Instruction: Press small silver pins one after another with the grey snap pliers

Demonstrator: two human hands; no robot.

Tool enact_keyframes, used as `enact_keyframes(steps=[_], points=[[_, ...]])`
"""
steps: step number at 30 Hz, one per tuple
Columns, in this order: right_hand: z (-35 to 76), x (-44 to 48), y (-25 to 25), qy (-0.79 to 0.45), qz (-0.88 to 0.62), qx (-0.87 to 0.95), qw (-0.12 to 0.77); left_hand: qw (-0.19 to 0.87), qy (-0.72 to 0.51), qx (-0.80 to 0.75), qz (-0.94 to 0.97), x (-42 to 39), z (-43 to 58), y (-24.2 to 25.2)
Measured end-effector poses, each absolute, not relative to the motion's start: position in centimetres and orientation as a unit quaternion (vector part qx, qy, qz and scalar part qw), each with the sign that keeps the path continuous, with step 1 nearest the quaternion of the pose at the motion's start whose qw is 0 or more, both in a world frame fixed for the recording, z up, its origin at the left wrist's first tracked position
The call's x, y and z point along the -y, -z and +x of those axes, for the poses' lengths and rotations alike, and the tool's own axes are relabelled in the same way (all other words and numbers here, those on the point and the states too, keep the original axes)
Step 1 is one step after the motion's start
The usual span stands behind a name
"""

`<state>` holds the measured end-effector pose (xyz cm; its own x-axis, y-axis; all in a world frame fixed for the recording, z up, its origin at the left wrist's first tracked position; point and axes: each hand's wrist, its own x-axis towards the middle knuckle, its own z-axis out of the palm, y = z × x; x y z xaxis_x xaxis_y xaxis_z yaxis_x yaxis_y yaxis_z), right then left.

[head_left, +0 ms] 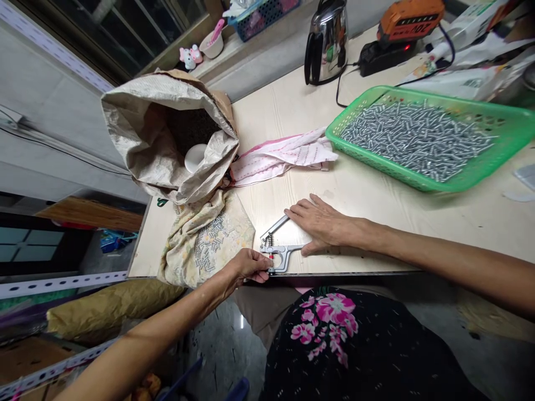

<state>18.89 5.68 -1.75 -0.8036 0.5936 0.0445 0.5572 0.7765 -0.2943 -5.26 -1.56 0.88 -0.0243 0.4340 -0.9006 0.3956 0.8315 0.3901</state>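
A pair of grey metal hand-press pliers (285, 252), with a spring and a small red part near the jaw, lies at the table's front edge. My right hand (321, 223) spans its spread handles, fingers on the upper handle and thumb at the lower one. At the jaw, my left hand (252, 264) is closed in a pinch; what sits between the fingertips is hidden. Left of the pliers, small silvery metal pieces (211, 242) lie scattered on a crumpled floral cloth (178, 253).
Behind the cloth stands an open woven sack (163, 186) with a white bowl (194, 158) inside. A pink-and-white towel (284, 159) lies mid-table. At right, a green basket (426, 182) holds many metal pins. Farther back are a kettle (328, 42) and an orange battery (412, 19) on a charger.
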Motion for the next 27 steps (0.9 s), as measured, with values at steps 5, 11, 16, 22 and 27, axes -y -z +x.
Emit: enact_keyframes(steps=[5,11,16,22,27], points=[[18.9,-5.4,1.2,-0.119,-0.299,0.945,0.054,0.629,-0.011,-0.721,0.290,1.6,-5.3,-0.8],[19.0,-4.2,0.9,-0.147,-0.303,0.938,0.081,0.380,0.011,-0.723,0.577,2.7,-4.3,-2.2],[19.0,-3.4,0.9,-0.174,-0.326,0.924,0.103,0.183,-0.050,-0.535,0.823,1.4,-1.9,-1.7],[20.5,-2.8,0.6,-0.175,-0.381,0.905,0.075,0.150,0.047,-0.443,0.883,-1.4,-0.7,-0.6],[21.2,-2.5,0.4,-0.194,-0.389,0.897,0.078,0.133,0.062,-0.421,0.895,-1.5,0.8,-1.0]])
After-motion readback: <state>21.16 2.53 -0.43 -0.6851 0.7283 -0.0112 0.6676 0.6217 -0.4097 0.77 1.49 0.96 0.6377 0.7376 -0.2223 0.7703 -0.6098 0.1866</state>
